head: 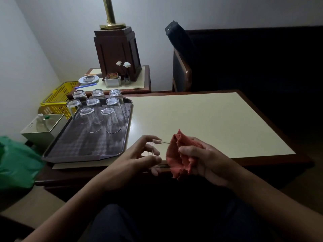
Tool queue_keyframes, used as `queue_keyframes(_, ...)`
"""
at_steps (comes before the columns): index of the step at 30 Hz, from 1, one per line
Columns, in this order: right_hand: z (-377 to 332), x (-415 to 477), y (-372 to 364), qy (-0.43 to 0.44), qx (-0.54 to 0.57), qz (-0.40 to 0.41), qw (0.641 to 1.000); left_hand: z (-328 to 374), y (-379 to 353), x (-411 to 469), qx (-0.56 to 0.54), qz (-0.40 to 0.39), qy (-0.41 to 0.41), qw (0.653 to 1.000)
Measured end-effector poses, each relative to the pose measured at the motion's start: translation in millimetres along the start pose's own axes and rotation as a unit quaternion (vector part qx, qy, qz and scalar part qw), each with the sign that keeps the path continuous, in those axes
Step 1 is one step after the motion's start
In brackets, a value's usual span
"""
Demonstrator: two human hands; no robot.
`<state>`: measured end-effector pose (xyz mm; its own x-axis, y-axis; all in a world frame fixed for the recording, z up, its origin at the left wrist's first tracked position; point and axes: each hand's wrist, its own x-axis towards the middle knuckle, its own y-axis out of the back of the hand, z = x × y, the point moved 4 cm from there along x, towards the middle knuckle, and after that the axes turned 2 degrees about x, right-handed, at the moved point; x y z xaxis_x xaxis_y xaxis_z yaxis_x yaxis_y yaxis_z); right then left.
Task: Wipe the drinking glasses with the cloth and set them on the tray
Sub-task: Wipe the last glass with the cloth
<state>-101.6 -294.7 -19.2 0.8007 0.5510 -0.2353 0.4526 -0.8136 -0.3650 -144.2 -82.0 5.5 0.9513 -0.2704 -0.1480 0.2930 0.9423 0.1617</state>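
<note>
1. Head view: a glass (158, 147) is gripped sideways in the left hand (138, 155), its other end met by the cloth (174, 156) bunched in the right hand (202, 160)
2. The tray (83, 147) lies just outside the left hand
3. The fingertip grip could be broken by hard twisting, and the glass dropped

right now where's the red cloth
In the head view the red cloth is bunched in the right hand, just right of centre, against the glass that the left hand holds over the table's near edge.
</note>
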Motion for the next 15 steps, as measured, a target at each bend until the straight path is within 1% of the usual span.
queue_keyframes(1,-1,-1,0,0.017,-0.032,-0.009,0.999,1,0,-1,-0.012,-0.007,-0.004,1.000)
queue_keyframes(2,-5,-4,-2,0.052,-0.096,-0.012,0.994,1,-1,-1,-0.041,-0.010,0.001,0.999)
queue_keyframes(3,-10,-9,-4,0.099,-0.183,-0.013,0.978,-1,-4,0,-0.071,-0.006,0.022,0.997)
queue_keyframes(4,-14,-13,-8,0.141,-0.263,-0.014,0.954,-5,-8,3,-0.093,-0.005,0.054,0.994)
queue_keyframes(5,-17,-17,-11,0.166,-0.311,-0.024,0.935,-10,-12,5,-0.107,-0.009,0.087,0.990)
queue_keyframes(6,-18,-19,-13,0.170,-0.331,-0.035,0.928,-16,-15,7,-0.120,-0.016,0.115,0.986)
queue_keyframes(7,-18,-19,-12,0.162,-0.334,-0.043,0.928,-19,-17,8,-0.137,-0.022,0.135,0.981)
queue_keyframes(9,-17,-16,-8,0.128,-0.309,-0.042,0.941,-22,-17,9,-0.188,-0.008,0.158,0.969)
queue_keyframes(11,-15,-10,-3,0.093,-0.220,-0.032,0.970,-18,-15,8,-0.233,0.025,0.155,0.960)
queue_keyframes(13,-12,-5,1,0.059,-0.106,-0.007,0.993,-14,-12,10,-0.243,0.044,0.121,0.961)
queue_keyframes(15,-5,0,1,0.004,-0.016,-0.007,1.000,-9,-7,9,-0.213,0.050,0.067,0.973)
